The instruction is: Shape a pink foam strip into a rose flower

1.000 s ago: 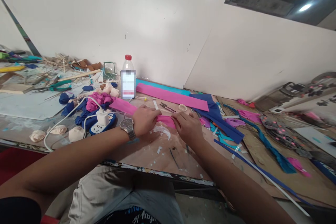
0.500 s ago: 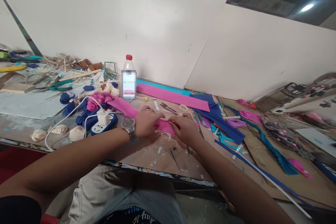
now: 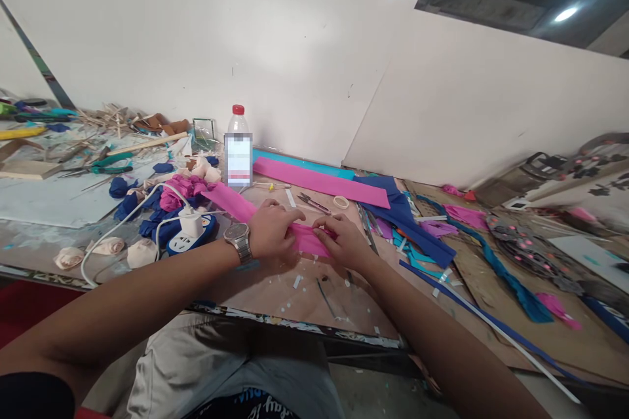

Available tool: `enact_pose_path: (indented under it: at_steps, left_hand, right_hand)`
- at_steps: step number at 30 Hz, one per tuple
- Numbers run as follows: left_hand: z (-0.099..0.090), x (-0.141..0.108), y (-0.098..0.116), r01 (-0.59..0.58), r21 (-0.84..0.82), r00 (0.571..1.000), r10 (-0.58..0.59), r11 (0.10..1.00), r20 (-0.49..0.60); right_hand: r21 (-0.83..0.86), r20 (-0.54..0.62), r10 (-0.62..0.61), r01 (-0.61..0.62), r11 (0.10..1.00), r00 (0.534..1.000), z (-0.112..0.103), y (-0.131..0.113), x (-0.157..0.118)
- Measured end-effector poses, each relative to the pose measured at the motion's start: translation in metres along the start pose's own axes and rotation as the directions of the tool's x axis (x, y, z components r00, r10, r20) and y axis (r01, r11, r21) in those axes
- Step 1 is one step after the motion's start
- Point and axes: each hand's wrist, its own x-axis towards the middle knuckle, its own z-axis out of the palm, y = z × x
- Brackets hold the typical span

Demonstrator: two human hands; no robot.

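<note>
A pink crepe paper strip (image 3: 309, 242) lies across the tabletop in front of me, running back to the left under my wrist. My left hand (image 3: 272, 229), with a metal watch on its wrist, grips the strip, the thumb and index finger near its upper edge. My right hand (image 3: 344, 242) pinches the same strip near its right end, its fingertips closed on the paper. Just beyond the hands lie small thread snips (image 3: 314, 203) and a roll of tape (image 3: 341, 202). A second, wider pink strip (image 3: 324, 183) rests farther back.
Left of my hands are a power strip (image 3: 189, 242) with a white cable, rolled fabric-like flowers (image 3: 142, 253) and a red-capped bottle (image 3: 238, 121). Blue paper (image 3: 422, 229), scraps and a long white stick (image 3: 515, 340) lie to the right. A white panel (image 3: 275, 52) stands behind.
My right fingers have curled in more on the strip, and more of the pink paper shows flat between my hands. The view has shifted slightly.
</note>
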Motion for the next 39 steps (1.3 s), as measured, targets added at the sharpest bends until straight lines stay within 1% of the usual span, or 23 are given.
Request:
enact_pose_path:
  at_steps: [3,6,11,15,17,20,22,26,29,33,39]
  left_hand:
    - [-0.002,-0.001,0.002,-0.043,-0.043,0.999,0.043,0.998,0.002]
    - [-0.003,-0.001,0.005,-0.065,-0.093,0.997,0.067,0.994,0.022]
    - [-0.003,0.0,0.006,0.013,-0.101,0.997,-0.004,0.995,0.083]
    - [-0.003,-0.001,0.006,0.052,-0.1,0.994,-0.041,0.994,0.103]
    - [-0.004,-0.001,0.006,0.042,-0.125,0.994,-0.028,0.991,0.108]
    - [-0.007,-0.001,0.007,0.025,-0.213,0.993,0.001,0.977,0.12]
    - [-0.009,-0.001,0.007,0.041,-0.282,0.991,-0.003,0.958,0.131]
    - [-0.01,0.001,0.006,0.085,-0.398,0.99,-0.031,0.913,0.141]
    - [-0.007,0.002,0.004,0.093,-0.463,0.989,-0.026,0.882,0.149]
    - [-0.004,0.003,0.003,0.099,-0.491,0.988,-0.028,0.865,0.151]
    - [-0.005,0.002,0.003,0.075,-0.489,0.99,-0.008,0.869,0.139]
  right_hand:
    - [0.015,-0.002,-0.016,0.016,1.0,1.0,-0.001,-0.003,0.001]
    - [0.02,0.036,-0.048,0.047,0.999,0.998,-0.002,-0.006,0.001]
    - [0.004,0.05,-0.074,0.074,0.997,0.996,-0.003,-0.011,0.002]
    - [-0.023,0.024,-0.08,0.081,0.996,0.997,-0.003,-0.011,0.002]
    - [-0.019,0.014,-0.084,0.084,0.996,0.996,-0.002,-0.011,0.002]
    - [0.016,0.022,-0.092,0.092,0.996,0.995,-0.002,-0.01,0.002]
    - [0.051,0.023,-0.078,0.077,0.996,0.997,-0.002,-0.01,0.001]
    - [0.111,0.004,-0.009,0.008,0.994,1.0,-0.003,-0.011,0.0]
    - [0.122,0.013,-0.002,0.0,0.993,1.0,-0.004,-0.012,-0.001]
    - [0.113,0.017,-0.027,0.025,0.993,0.999,-0.005,-0.013,-0.001]
    - [0.087,-0.01,-0.106,0.106,0.991,0.994,-0.005,-0.015,0.001]
